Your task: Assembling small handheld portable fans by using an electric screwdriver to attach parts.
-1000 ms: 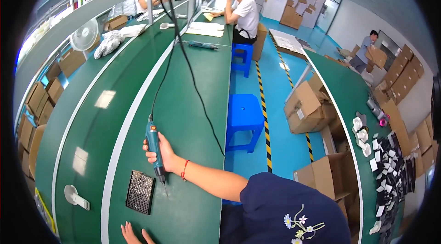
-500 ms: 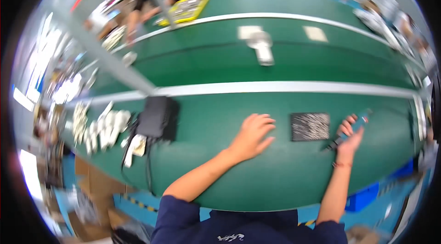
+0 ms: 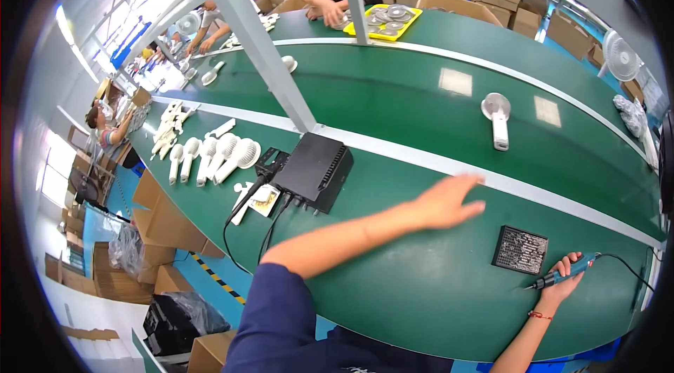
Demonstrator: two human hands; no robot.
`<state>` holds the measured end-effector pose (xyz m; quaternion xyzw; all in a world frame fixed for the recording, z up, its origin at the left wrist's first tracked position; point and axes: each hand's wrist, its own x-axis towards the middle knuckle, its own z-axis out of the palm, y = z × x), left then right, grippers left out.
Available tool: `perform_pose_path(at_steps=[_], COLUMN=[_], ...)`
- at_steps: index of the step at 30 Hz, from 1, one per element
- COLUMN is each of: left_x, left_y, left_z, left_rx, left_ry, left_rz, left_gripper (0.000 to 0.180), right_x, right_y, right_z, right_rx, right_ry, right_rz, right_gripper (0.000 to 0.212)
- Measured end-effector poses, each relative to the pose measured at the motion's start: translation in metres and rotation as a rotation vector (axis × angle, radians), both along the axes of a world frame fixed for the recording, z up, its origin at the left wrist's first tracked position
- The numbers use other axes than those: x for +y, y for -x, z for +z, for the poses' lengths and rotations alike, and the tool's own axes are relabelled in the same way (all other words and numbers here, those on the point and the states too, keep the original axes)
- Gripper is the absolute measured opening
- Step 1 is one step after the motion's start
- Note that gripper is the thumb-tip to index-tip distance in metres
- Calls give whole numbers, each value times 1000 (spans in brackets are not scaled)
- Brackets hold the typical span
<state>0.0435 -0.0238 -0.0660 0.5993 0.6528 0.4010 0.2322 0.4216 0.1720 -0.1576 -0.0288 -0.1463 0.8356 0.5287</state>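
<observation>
My right hand (image 3: pixel 560 284) is wrapped round a teal and black electric screwdriver (image 3: pixel 550 279), its bit pointing left and its cord running off to the right. Just left of it lies a black tray (image 3: pixel 499 249) of small metal screws. My left hand (image 3: pixel 449 203) is stretched forward over the green table, fingers apart and nothing in them, close to the pale rail. Beyond that rail a white handheld fan (image 3: pixel 499 129) lies on the green belt, apart from my left hand.
A black power box (image 3: pixel 312 171) with cables stands left of my left arm. Further left lie several white fan bodies (image 3: pixel 223 154) and white handle parts (image 3: pixel 170 127). A grey post (image 3: pixel 263 50) rises from the rail. Across the belt a person works by a yellow tray (image 3: pixel 409 20).
The view has swung left, so the table's things appear shifted right. My left hand has reached forward toward the rail, away from the screw tray. The screwdriver stays in my right hand.
</observation>
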Motion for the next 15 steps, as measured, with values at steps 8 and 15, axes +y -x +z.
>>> perform_pose_path(at_steps=[8, 15], left_x=[44, -44], left_y=[305, 425], left_z=[23, 10], left_rx=[622, 400], left_ry=[480, 762], left_rz=[710, 1640], left_gripper=[71, 62], right_x=[7, -9], right_y=[3, 2], right_z=[-5, 2], right_rx=[1, -111], right_ry=[10, 51], right_rz=[25, -2], right_gripper=[36, 37])
